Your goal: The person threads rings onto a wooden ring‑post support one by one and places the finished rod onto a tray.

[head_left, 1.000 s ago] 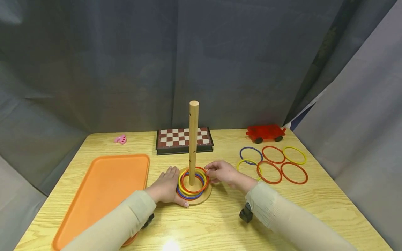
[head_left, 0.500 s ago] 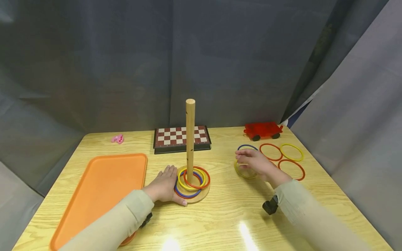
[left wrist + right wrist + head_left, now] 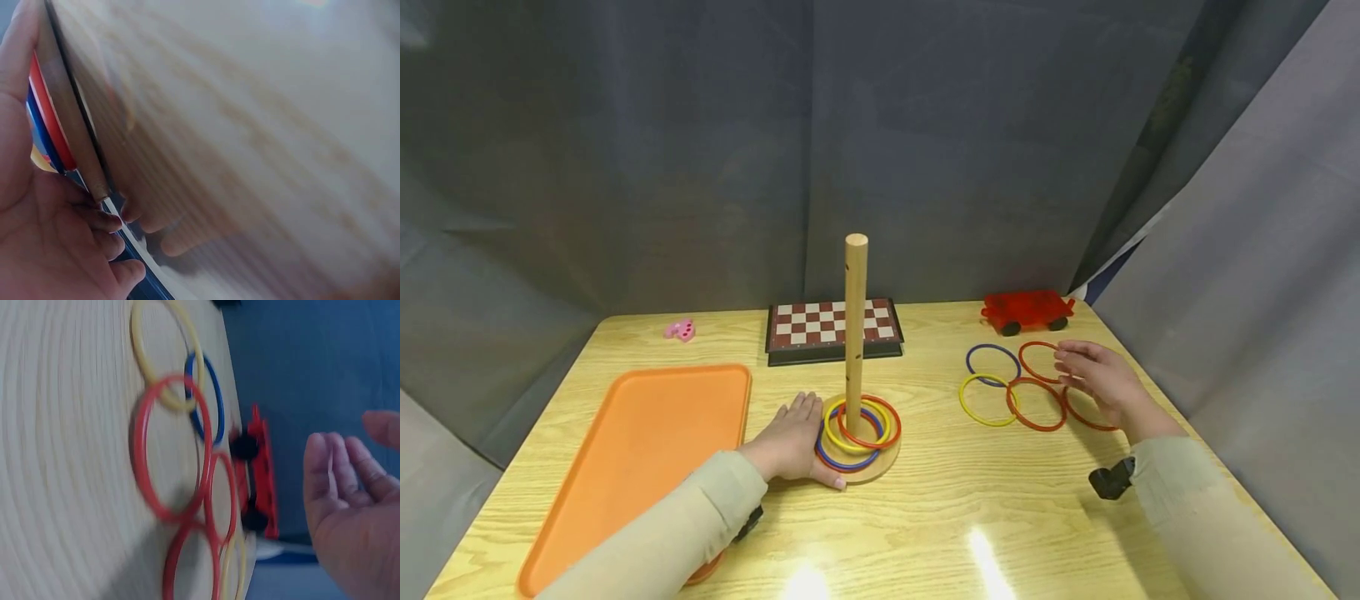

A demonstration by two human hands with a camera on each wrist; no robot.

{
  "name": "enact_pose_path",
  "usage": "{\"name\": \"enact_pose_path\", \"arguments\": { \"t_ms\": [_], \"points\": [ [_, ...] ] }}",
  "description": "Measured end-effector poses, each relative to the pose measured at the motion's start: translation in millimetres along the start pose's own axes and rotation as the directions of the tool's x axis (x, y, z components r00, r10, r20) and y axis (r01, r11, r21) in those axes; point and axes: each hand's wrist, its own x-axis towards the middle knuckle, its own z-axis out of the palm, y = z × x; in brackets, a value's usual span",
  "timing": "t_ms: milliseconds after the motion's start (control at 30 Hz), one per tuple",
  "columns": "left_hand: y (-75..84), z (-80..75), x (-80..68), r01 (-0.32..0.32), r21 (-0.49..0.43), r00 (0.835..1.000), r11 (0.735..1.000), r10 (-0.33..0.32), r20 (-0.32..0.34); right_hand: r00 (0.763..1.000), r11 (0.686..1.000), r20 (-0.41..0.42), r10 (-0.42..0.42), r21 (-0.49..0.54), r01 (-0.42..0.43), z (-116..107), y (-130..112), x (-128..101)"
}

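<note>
Wooden peg stand on the table carries three rings: red, yellow, blue. Your left hand rests flat against its base, fingers straight. Your right hand hovers relaxed and empty over six loose rings near the red toy car; these appear left to place.

Wooden table with tray, rings

Left hand rests vs peg stand, tray to its left; right hand over loose rings.
</note>
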Motion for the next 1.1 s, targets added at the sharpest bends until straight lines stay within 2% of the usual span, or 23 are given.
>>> {"name": "enact_pose_path", "arguments": {
  "t_ms": [167, 433, 567, 800, 867, 967, 1100],
  "points": [
    [0.9, 2.7, 0.2, -0.003, -0.016, 1.000, 1.000, 0.003, 0.002, 1.000, 0.986, -0.004, -0.020, 0.167, 0.021, -28, 17, -3],
    [-0.3, 4.2, 2.5, -0.005, -0.015, 1.000, 1.000, 0.005, 0.000, 0.996, 0.977, -0.085, -0.034, 0.207, 0.051, -64, 39, -5],
    [-0.1, 2.9, 2.9, -0.006, -0.016, 1.000, 1.000, 0.006, 0.000, 0.993, 0.979, -0.114, 0.010, 0.204, 0.014, -77, 51, -9],
    [1.0, 2.9, 3.0, -0.005, -0.023, 1.000, 1.000, 0.005, 0.002, 0.983, 0.987, -0.159, 0.096, 0.140, -0.074, -88, 67, -17],
    [1.3, 2.0, 2.6, -0.006, -0.025, 1.000, 1.000, 0.006, 0.000, 0.973, 0.992, -0.195, 0.121, 0.050, -0.113, -90, 71, -18],
    [1.1, -0.2, 0.8, -0.006, -0.033, 1.000, 0.999, 0.006, 0.001, 0.952, 0.979, -0.238, 0.193, -0.022, -0.204, -90, 76, -18],
    [-0.1, -2.7, -1.4, -0.003, -0.035, 1.000, 0.999, 0.003, 0.006, 0.931, 0.958, -0.296, 0.212, -0.124, -0.258, -83, 80, -13]
  ]
}}
